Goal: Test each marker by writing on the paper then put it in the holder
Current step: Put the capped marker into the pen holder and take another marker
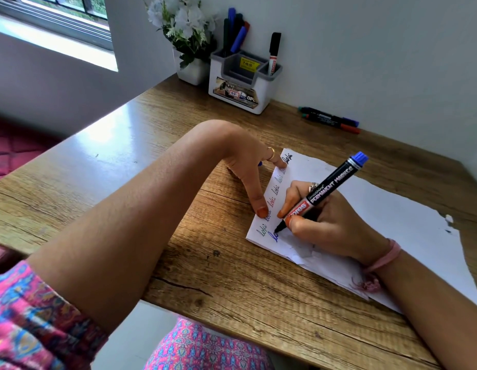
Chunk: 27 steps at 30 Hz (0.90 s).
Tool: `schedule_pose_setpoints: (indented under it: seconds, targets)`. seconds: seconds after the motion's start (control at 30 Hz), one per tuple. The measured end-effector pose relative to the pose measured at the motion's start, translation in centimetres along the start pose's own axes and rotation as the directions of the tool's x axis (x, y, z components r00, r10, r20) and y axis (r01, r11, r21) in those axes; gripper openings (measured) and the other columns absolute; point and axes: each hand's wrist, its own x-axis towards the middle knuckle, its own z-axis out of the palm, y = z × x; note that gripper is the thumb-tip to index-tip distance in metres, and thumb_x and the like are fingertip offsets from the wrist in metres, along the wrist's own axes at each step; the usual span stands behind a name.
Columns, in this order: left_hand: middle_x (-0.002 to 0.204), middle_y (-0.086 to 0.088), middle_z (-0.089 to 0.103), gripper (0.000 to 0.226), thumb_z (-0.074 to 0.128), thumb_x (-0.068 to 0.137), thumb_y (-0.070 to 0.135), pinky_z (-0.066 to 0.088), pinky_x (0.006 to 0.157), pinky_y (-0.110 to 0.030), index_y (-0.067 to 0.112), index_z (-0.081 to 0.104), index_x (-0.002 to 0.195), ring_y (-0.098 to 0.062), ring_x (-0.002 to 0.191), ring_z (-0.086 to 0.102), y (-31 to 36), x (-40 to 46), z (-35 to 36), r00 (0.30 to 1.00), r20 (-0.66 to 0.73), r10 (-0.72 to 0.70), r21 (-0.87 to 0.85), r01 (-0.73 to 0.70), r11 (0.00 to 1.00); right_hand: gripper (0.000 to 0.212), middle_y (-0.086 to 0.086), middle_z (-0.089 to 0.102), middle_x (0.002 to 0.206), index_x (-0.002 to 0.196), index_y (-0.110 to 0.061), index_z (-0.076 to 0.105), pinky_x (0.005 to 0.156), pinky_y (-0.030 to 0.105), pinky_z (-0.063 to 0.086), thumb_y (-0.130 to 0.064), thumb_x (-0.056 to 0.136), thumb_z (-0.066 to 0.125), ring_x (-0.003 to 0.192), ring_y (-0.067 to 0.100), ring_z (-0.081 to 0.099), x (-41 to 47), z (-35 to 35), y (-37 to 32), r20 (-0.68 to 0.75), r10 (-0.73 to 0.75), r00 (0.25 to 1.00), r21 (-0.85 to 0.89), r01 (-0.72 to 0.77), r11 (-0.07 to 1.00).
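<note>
My right hand (323, 220) grips a blue permanent marker (331, 186), its tip down on the white paper (392, 217) where a blue stroke starts at the near left corner. Along the paper's left edge runs a column of small written words in several colours. My left hand (248, 166) presses the paper's left edge with thumb and forefinger; a bit of blue, probably the marker's cap, peeks out under its curled fingers. The white and grey holder (242, 84) stands at the back against the wall with several markers (236, 33) in its left slot and a black marker (274, 53) in its right slot.
Two more markers (329, 120) lie on the wooden desk (232, 279) at the back right, near the wall. A white pot of artificial flowers (189, 62) stands left of the holder. The desk's near edge runs across the bottom, above my patterned clothing.
</note>
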Motion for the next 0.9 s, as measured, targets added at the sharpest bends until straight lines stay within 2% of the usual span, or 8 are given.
schedule_pose_setpoints:
  seconds: [0.07,0.23,0.33,0.6,0.8,0.9]
  targets:
    - [0.145,0.002,0.037,0.112,0.078,0.053,0.061,0.031,0.103,-0.036,0.045,0.017,0.145,-0.022,0.133,0.035,0.02,-0.02,-0.04,1.0,0.0,-0.001,0.004,0.001,1.0,0.007,-0.003,0.054,0.059,0.072,-0.022,0.062,0.05,0.015,0.039,-0.02,0.066,0.06,0.053,0.003,0.046,0.13,0.02,0.04,-0.023,-0.002,1.0,-0.012,0.002,1.0]
    - [0.144,0.002,0.038,0.111,0.079,0.053,0.059,0.031,0.101,-0.035,0.046,0.017,0.144,-0.022,0.132,0.036,0.04,0.02,-0.06,1.0,0.004,-0.005,-0.007,0.005,1.0,0.01,-0.006,0.054,0.057,0.071,-0.011,0.057,0.049,0.012,0.037,-0.018,0.064,0.06,0.051,-0.001,0.046,-0.02,-0.14,0.03,0.011,0.004,1.0,-0.018,-0.004,1.0]
    - [0.145,0.002,0.037,0.111,0.079,0.054,0.058,0.03,0.103,-0.036,0.045,0.016,0.145,-0.022,0.134,0.035,0.01,0.0,-0.05,1.0,0.006,-0.003,-0.008,0.003,1.0,0.007,-0.004,0.054,0.059,0.07,-0.017,0.06,0.052,0.015,0.04,-0.021,0.064,0.061,0.054,0.002,0.048,0.16,-0.07,0.11,-0.022,0.005,1.0,-0.027,-0.006,1.0]
    - [0.147,0.003,0.035,0.111,0.078,0.053,0.059,0.029,0.105,-0.037,0.045,0.017,0.145,-0.022,0.135,0.033,0.07,-0.03,-0.09,1.0,0.006,-0.001,-0.001,0.001,1.0,0.008,-0.001,0.054,0.059,0.068,-0.017,0.058,0.052,0.013,0.039,-0.021,0.062,0.06,0.053,0.001,0.048,0.17,-0.04,0.0,-0.05,0.012,0.999,-0.04,-0.014,0.999]
    - [0.147,0.002,0.035,0.112,0.079,0.053,0.058,0.029,0.106,-0.038,0.046,0.016,0.145,-0.023,0.135,0.033,0.02,0.09,-0.11,1.0,0.015,0.0,-0.017,0.0,1.0,0.018,-0.002,0.052,0.058,0.069,-0.005,0.054,0.05,0.01,0.037,-0.021,0.062,0.059,0.051,0.0,0.046,0.1,0.01,0.03,-0.065,0.01,0.998,-0.048,-0.013,0.999]
    - [0.146,0.002,0.036,0.111,0.079,0.054,0.057,0.029,0.106,-0.038,0.045,0.016,0.145,-0.023,0.135,0.033,0.09,0.03,-0.13,1.0,0.014,0.002,-0.013,-0.002,1.0,0.017,-0.007,0.056,0.059,0.071,-0.005,0.056,0.052,0.009,0.039,-0.021,0.063,0.059,0.053,-0.001,0.05,0.26,0.05,0.1,-0.083,-0.001,0.997,-0.043,-0.003,0.999]
